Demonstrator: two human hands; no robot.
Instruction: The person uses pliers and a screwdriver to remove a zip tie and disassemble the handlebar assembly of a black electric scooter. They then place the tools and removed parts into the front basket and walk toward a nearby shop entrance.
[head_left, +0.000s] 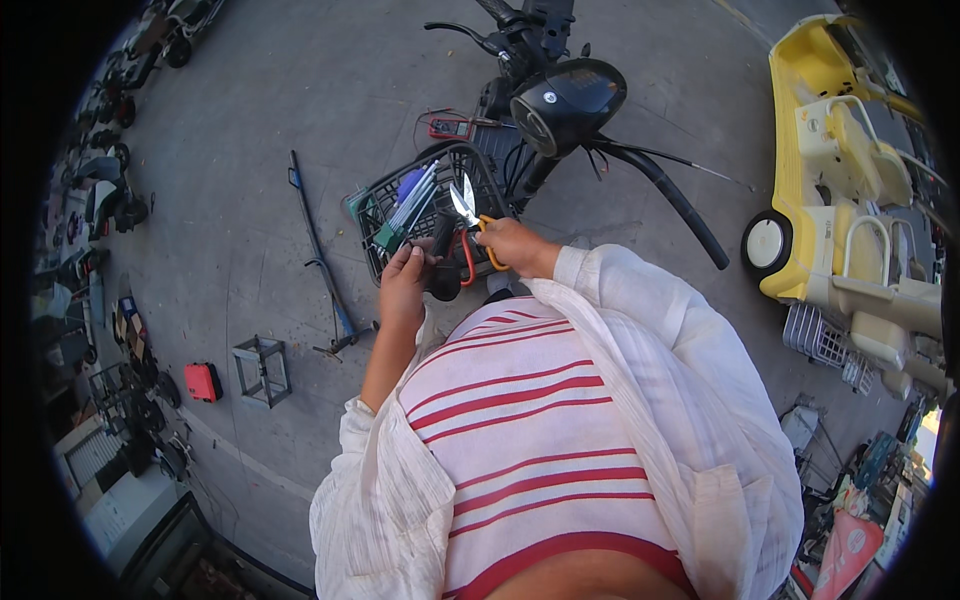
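My right hand (513, 247) grips scissors with yellow-orange handles (489, 256), their silver blades (463, 199) apart and pointing up over the black wire basket (378, 184). My left hand (402, 285), left of the scissors, is closed on a small dark piece (410, 247) too small to identify, beside a larger black object (442, 280). A red tool handle (466, 258) shows between the hands. In the basket lie long pale packages (410, 208) and a purple item (409, 182). Just beyond are the black scooter headlamp (567, 103) and a red multimeter (448, 127).
The handlebar (686, 214) curves down to the right. On the grey floor (250, 250) lie a long bar (318, 251), a metal frame (260, 374) and a red case (202, 382). A yellow vehicle (800, 170) stands right; parked scooters (125, 190) line the left.
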